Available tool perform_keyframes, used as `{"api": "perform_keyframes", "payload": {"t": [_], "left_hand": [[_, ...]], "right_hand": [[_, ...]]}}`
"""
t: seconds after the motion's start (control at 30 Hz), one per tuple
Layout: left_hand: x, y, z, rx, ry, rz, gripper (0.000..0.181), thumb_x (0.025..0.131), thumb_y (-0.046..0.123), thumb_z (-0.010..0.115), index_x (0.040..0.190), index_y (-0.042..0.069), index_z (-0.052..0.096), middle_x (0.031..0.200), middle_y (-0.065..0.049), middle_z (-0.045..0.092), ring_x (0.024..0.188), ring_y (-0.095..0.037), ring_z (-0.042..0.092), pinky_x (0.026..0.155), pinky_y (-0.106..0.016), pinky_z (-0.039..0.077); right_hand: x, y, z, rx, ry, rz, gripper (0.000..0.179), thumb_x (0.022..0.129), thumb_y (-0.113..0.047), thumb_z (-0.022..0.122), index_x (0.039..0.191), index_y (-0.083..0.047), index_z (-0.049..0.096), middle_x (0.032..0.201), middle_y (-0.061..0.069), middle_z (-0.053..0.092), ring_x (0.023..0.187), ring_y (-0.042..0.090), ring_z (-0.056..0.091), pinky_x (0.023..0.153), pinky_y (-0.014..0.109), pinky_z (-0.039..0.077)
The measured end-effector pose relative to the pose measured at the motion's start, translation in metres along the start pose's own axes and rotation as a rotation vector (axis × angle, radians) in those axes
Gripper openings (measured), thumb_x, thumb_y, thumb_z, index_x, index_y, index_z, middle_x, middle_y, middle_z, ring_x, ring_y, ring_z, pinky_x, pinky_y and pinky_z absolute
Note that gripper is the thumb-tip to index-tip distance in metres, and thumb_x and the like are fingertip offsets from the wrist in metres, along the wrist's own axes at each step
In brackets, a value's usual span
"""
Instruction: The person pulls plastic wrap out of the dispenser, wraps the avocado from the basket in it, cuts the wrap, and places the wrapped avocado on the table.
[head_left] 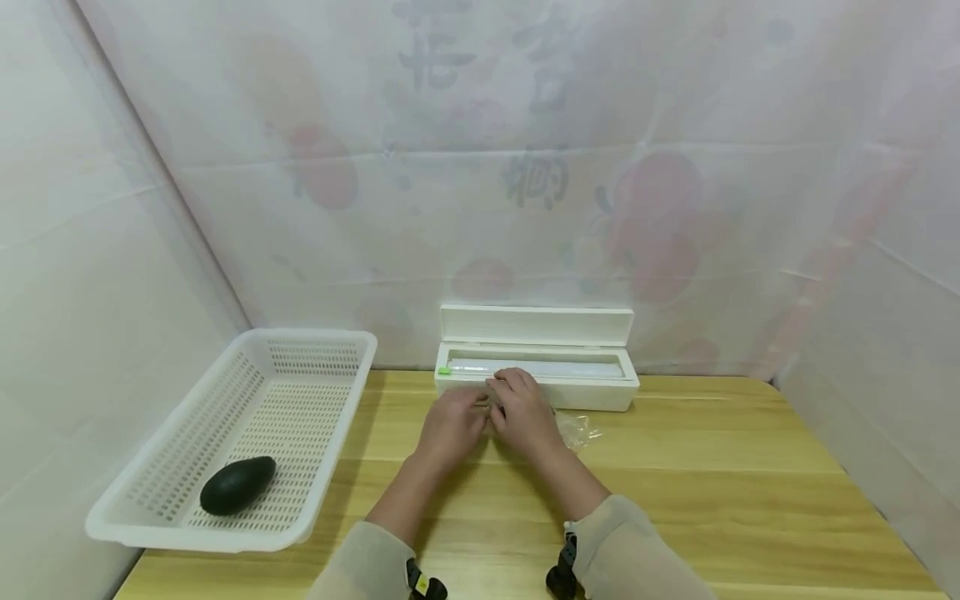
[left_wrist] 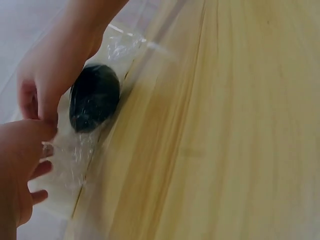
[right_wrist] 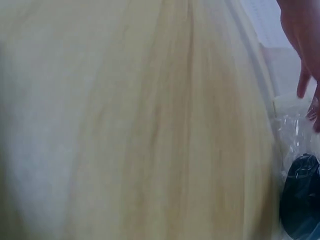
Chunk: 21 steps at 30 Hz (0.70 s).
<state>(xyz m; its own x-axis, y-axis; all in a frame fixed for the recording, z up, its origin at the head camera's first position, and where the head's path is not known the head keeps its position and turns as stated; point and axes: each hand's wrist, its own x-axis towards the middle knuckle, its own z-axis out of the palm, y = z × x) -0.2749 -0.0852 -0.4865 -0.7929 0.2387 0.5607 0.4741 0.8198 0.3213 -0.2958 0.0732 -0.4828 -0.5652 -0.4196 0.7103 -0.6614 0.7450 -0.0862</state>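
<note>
In the head view, my left hand (head_left: pixel 453 425) and right hand (head_left: pixel 525 412) meet fingertip to fingertip before a white film box (head_left: pixel 592 396). Clear cling film (head_left: pixel 576 431) spreads from under the right hand. An avocado (left_wrist: pixel 95 97), dark green and covered by film, lies below my hands in the left wrist view; the hands hide it from the head camera. Both hands pinch the film where their fingertips meet, the left hand's other fingers spread apart. The right wrist view catches the film-covered avocado (right_wrist: pixel 302 197) at its edge.
On the left stands a white perforated basket (head_left: pixel 195 537) with another avocado (head_left: pixel 237 485) in it. The box lid (head_left: pixel 536 325) is raised, a film roll (head_left: pixel 577 369) lies inside, and a green slider (head_left: pixel 445 371) sits on its rim. Behind the wooden table hangs a patterned curtain (head_left: pixel 480 208).
</note>
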Motion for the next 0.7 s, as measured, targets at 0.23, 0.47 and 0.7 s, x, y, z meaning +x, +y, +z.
{"api": "perform_keyframes", "payload": {"t": [0.23,0.47,0.7], "left_hand": [[0.004,-0.022,-0.009,-0.164,0.229,-0.171,0.040,0.076,0.024,0.079,0.110,0.010,0.064,0.112,-0.006,0.056,0.108,-0.024,0.050,0.090,-0.037,0.048],[0.015,-0.046,-0.012,-0.402,0.028,-0.400,0.075,0.075,0.042,0.076,0.139,0.018,0.043,0.146,-0.004,0.035,0.134,-0.030,0.033,0.105,-0.048,0.036],[0.018,-0.064,-0.004,-0.548,-0.074,-0.405,0.069,0.074,0.041,0.076,0.136,0.022,0.049,0.153,0.002,0.027,0.140,-0.028,0.026,0.108,-0.047,0.032]], "right_hand": [[-0.001,0.002,0.000,0.001,-0.035,0.012,0.035,0.077,-0.011,0.072,0.111,-0.005,0.066,0.114,0.009,0.061,0.112,0.026,0.053,0.101,0.037,0.042],[0.000,0.001,-0.001,-0.004,-0.090,0.035,0.032,0.080,-0.013,0.070,0.111,-0.006,0.066,0.115,0.008,0.060,0.113,0.026,0.053,0.101,0.037,0.041],[0.000,0.001,-0.001,-0.018,-0.111,0.026,0.029,0.082,-0.015,0.068,0.109,-0.007,0.067,0.114,0.008,0.061,0.113,0.026,0.053,0.102,0.038,0.040]]}}
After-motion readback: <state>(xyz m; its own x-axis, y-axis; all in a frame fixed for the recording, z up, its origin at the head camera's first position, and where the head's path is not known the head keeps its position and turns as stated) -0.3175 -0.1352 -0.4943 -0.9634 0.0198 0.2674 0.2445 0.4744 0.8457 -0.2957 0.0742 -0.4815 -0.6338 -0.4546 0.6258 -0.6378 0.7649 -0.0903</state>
